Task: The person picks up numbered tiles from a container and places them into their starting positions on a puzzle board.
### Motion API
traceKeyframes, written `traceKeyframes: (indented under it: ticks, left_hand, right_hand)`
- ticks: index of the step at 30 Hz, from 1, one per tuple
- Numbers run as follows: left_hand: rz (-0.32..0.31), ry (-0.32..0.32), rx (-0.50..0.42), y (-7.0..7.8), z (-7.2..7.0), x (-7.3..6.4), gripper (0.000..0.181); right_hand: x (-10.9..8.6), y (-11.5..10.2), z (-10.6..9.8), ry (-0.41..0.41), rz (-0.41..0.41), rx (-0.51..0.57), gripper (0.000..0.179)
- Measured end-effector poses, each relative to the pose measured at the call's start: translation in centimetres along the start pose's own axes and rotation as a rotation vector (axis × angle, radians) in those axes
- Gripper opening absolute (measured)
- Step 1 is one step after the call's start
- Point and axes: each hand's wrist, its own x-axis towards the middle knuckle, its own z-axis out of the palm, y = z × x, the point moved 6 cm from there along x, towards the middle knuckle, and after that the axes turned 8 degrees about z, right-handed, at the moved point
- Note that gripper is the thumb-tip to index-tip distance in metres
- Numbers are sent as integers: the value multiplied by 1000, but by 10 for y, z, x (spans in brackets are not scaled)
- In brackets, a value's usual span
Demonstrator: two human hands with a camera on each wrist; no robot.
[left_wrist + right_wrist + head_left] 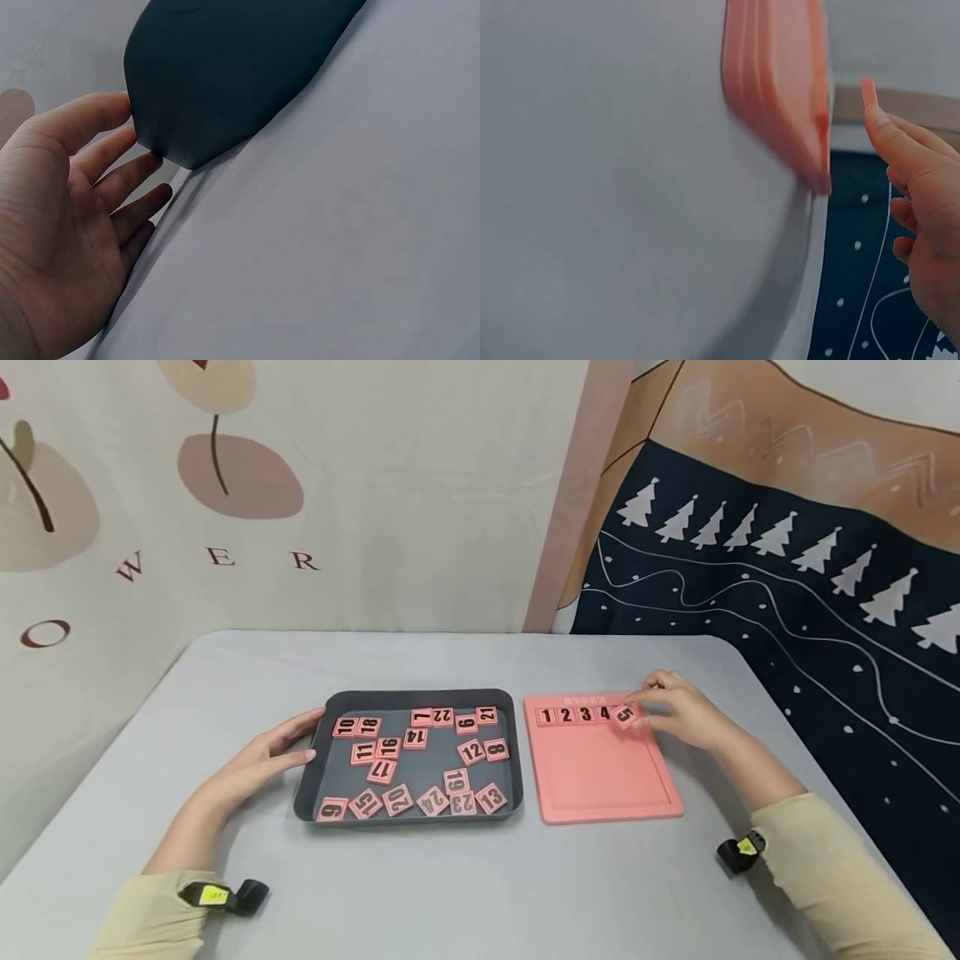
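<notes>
So the 5 tile (pixel 625 716) is pinched at the fingertips of the right hand (pixel 678 712), tilted, just off the end of the 1–4 row (pixel 575 715) over the pink board (pixel 600 777). That forearm slants in from the lower right, the other fingers kinda curled. Left hand's (pixel 255 768) not gripping anything, fingers loosely spread against the gray tray's (pixel 423 768) left edge on the desk (pixel 450 893).
</notes>
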Motion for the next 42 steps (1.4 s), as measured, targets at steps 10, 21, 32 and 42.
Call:
traceKeyframes:
  ticks: [10,21,32,42]
  left_hand:
    - [-17,1,4,-1,0,0,64]
    - [-12,-3,4,0,-2,1,63]
    - [-16,0,4,-1,-1,2,63]
    - [-19,-2,-4,-2,-1,2,63]
  right_hand:
    - [7,9,-5,-132,-18,-83,33]
    - [21,12,-3,-244,-29,-259,33]
    - [26,15,3,-224,11,-275,33]
    - [24,18,9,-141,33,-188,32]
